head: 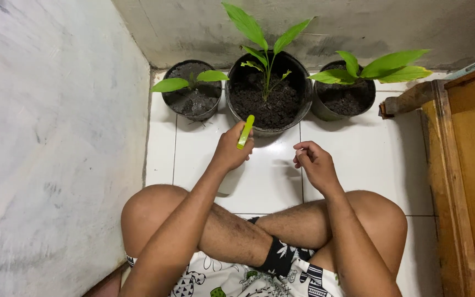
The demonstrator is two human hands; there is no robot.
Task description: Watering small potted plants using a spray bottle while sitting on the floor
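While the left hand (230, 151) grips a green spray nozzle (245, 132), middle pot (268, 93) at 12 o'clock, right hand (314, 164) loosely curled, empty.

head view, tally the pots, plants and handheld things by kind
Black pots: 3 (left, middle, right)
Green plants: 3, one per pot
Lime-green stick-shaped item: 1, held in the left hand
Total: 7
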